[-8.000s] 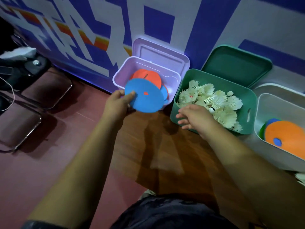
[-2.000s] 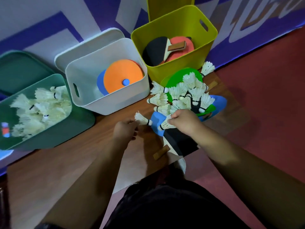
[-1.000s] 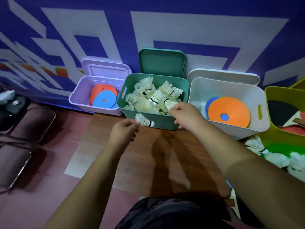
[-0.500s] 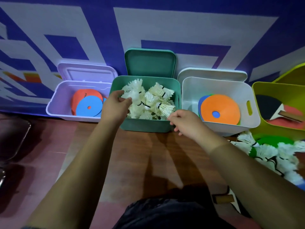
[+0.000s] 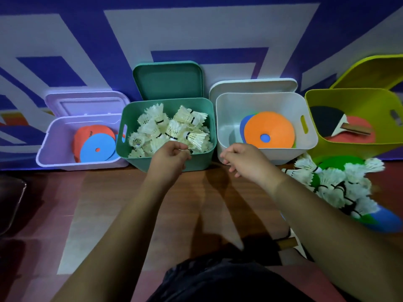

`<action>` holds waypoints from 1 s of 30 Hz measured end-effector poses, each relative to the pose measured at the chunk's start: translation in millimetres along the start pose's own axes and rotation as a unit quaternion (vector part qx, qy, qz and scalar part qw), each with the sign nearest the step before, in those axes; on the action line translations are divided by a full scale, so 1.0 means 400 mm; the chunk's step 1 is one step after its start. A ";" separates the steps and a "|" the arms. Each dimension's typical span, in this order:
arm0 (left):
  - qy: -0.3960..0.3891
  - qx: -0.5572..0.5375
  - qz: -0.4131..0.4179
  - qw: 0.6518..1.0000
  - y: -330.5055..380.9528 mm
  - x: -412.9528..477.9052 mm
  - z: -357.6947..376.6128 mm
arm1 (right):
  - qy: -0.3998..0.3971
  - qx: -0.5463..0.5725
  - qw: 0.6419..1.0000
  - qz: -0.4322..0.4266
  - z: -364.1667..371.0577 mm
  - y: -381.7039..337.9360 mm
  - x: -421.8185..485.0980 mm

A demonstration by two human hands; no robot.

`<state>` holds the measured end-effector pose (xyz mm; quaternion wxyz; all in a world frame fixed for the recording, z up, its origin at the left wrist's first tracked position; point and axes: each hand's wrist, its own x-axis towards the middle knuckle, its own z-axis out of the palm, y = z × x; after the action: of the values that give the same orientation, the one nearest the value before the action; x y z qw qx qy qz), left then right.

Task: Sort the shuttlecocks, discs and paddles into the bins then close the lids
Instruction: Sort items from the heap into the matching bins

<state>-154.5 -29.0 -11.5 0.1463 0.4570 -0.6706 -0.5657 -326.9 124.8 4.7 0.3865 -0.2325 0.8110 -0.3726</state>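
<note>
- The wall (image 5: 196,29), painted in blue and white bands, fills the far side.
- The floor (image 5: 130,203) is wood and dull red; four bins stand in a row on it against the wall.
- The yellow-green bin (image 5: 340,150) at far right holds two paddles, a black-faced paddle (image 5: 325,120) and a red-faced paddle (image 5: 357,138).
- The white bin (image 5: 290,153), just left of it, holds an orange disc (image 5: 270,127) lying over a blue one.
- The green bin (image 5: 135,162), left again, is heaped with binned shuttlecocks (image 5: 172,129).
- The lilac bin (image 5: 65,162) at far left holds a light-blue disc (image 5: 98,149) on a red disc (image 5: 91,131).
- Every lid is up: the green lid (image 5: 168,81), white lid (image 5: 253,86), lilac lid (image 5: 87,103) and yellow-green lid (image 5: 370,73) lean back behind their bins.
- A pile of loose shuttlecocks (image 5: 335,184) lies on the floor at right, near the yellow-green bin, on a green disc (image 5: 340,162) and a floor blue disc (image 5: 386,221).
- The left hand (image 5: 170,158) is at the near rim of the green bin, fingers curled narrow; I cannot tell whether it pinches a shuttlecock.
- The right hand (image 5: 246,160) hangs in front of the white bin, fingers loosely bent, holding nothing.
- A wooden paddle handle (image 5: 285,244) shows on the near floor beside the right forearm.
</note>
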 end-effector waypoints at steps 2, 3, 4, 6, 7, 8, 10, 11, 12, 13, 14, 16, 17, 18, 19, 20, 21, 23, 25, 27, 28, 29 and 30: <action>-0.023 -0.001 0.000 1.000 0.014 -0.014 0.053 | 0.021 0.014 1.000 0.009 -0.032 0.031 -0.014; -0.035 0.003 0.001 0.999 0.019 -0.020 0.082 | 0.030 0.020 0.999 0.016 -0.049 0.050 -0.022; -0.049 0.006 0.003 0.999 0.024 -0.027 0.113 | 0.037 0.027 0.999 0.023 -0.068 0.070 -0.032; -0.085 0.015 0.005 0.996 0.032 -0.041 0.180 | 0.052 0.044 0.997 0.039 -0.110 0.116 -0.055; -0.104 0.022 0.006 0.994 0.037 -0.048 0.216 | 0.062 0.051 0.996 0.048 -0.132 0.141 -0.068; -0.123 0.029 0.008 0.992 0.040 -0.056 0.253 | 0.071 0.057 0.994 0.056 -0.155 0.167 -0.084; -0.161 0.043 0.013 0.986 0.049 -0.072 0.331 | 0.085 0.066 0.992 0.072 -0.202 0.221 -0.119; -0.181 0.055 0.017 0.982 0.052 -0.079 0.372 | 0.095 0.074 0.990 0.080 -0.227 0.248 -0.137; -0.201 0.070 0.023 0.977 0.056 -0.086 0.414 | 0.105 0.083 0.987 0.090 -0.254 0.276 -0.157; -0.220 0.084 0.026 0.972 0.059 -0.093 0.457 | 0.116 0.091 0.984 0.100 -0.281 0.305 -0.176; -0.239 0.097 0.026 0.966 0.062 -0.098 0.500 | 0.126 0.099 0.981 0.111 -0.309 0.337 -0.194; -0.271 0.121 0.021 0.955 0.066 -0.109 0.583 | 0.143 0.109 0.975 0.133 -0.363 0.397 -0.226; -0.282 0.134 0.019 0.950 0.069 -0.113 0.622 | 0.151 0.112 0.971 0.145 -0.389 0.428 -0.240; -0.291 0.150 0.022 0.945 0.071 -0.116 0.659 | 0.159 0.112 0.968 0.158 -0.413 0.458 -0.253; -0.300 0.166 0.029 0.939 0.071 -0.118 0.694 | 0.169 0.112 0.964 0.170 -0.437 0.489 -0.263; -0.306 0.183 0.040 0.933 0.071 -0.120 0.728 | 0.181 0.113 0.960 0.181 -0.458 0.521 -0.272; -0.311 0.205 0.055 0.926 0.071 -0.123 0.760 | 0.194 0.116 0.955 0.192 -0.478 0.554 -0.279; -0.318 0.260 0.086 0.908 0.070 -0.127 0.823 | 0.219 0.121 0.945 0.210 -0.511 0.617 -0.291; -0.323 0.312 0.102 0.888 0.060 -0.132 0.882 | 0.237 0.118 0.938 0.221 -0.534 0.668 -0.301; -0.344 0.364 0.102 0.859 0.042 -0.139 0.928 | 0.248 0.129 0.934 0.221 -0.546 0.707 -0.308; -0.355 0.391 0.105 0.842 0.030 -0.144 0.949 | 0.250 0.136 0.933 0.221 -0.550 0.723 -0.311; -0.356 0.423 0.108 0.826 0.014 -0.147 0.967 | 0.247 0.134 0.934 0.219 -0.552 0.740 -0.311; -0.347 0.453 0.106 0.815 0.002 -0.154 0.980 | 0.242 0.124 0.938 0.214 -0.555 0.756 -0.310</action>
<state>-401.1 263.8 -115.3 -0.2603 0.1710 -0.9015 -0.3004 -457.9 487.3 -82.3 0.2751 0.0932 0.8581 -0.4234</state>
